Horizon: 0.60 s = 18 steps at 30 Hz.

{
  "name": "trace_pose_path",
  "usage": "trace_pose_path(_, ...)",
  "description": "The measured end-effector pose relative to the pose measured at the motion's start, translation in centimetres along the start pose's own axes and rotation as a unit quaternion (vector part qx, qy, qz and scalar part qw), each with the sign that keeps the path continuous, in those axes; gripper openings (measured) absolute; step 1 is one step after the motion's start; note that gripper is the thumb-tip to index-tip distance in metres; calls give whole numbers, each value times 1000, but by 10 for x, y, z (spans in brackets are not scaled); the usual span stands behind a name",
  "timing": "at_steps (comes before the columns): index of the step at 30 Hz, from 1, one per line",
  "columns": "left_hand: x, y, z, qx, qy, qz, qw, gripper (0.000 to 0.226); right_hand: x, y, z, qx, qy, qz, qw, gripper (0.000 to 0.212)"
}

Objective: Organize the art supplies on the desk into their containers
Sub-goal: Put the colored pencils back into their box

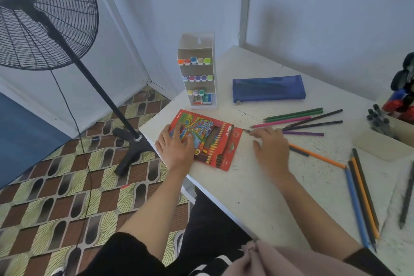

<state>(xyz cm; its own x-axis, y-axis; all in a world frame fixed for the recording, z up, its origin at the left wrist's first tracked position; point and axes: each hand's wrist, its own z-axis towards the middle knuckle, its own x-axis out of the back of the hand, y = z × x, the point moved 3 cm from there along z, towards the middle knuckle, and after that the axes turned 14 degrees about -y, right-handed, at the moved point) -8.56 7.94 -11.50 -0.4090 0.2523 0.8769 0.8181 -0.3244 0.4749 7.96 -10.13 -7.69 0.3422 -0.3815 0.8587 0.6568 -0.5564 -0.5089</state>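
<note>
A red coloured-pencil box [210, 139] lies flat near the desk's left edge. My left hand [175, 148] rests on its left end, fingers spread over the cover. My right hand [270, 143] lies on the desk just right of the box, fingertips on the tip of a loose pencil [247, 130]. A fan of green, pink, purple and dark pencils [304, 119] lies beyond that hand. An orange pencil [318, 155] pokes out from under it. More pencils, blue, orange and dark [360, 197], lie at the right.
A white marker stand [199, 69] with coloured caps stands at the desk's far left corner. A blue zip pouch [268, 88] lies behind the pencils. A cardboard box with dark pens [380, 139] sits at right. A floor fan [44, 18] stands left of the desk.
</note>
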Motion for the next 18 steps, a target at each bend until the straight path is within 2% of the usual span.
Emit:
trace_pose_path(2, 0, 0, 0, 2, 1, -1, 1000, 46, 5, 15, 4, -43, -17, -57, 997, 24)
trace_pose_path(5, 0, 0, 0, 0, 4, -1, 1000, 46, 6, 27, 2, -60, -27, -121, 990, 22)
trace_pose_path(9, -1, 0, 1, 1, 10, -6, 1000, 45, 6, 28, 1, -78, -41, -110, 990, 16)
trace_pose_path(12, -1, 0, 0, 0, 13, -12, 1000, 44, 7, 23, 3, -98, -56, -7, 994, 12)
trace_pose_path(14, -1, 0, 0, -1, 17, -14, 1000, 43, 14, 16, 3, -69, -46, 84, 993, 10)
trace_pose_path(16, 0, 1, -1, 0, 17, -16, 1000, 43, 26, 8, 1, -27, -24, 218, 975, 11)
trace_pose_path(18, 0, 1, -1, 3, 16, -18, 1000, 43, 39, 5, -4, -2, 9, 296, 955, 14)
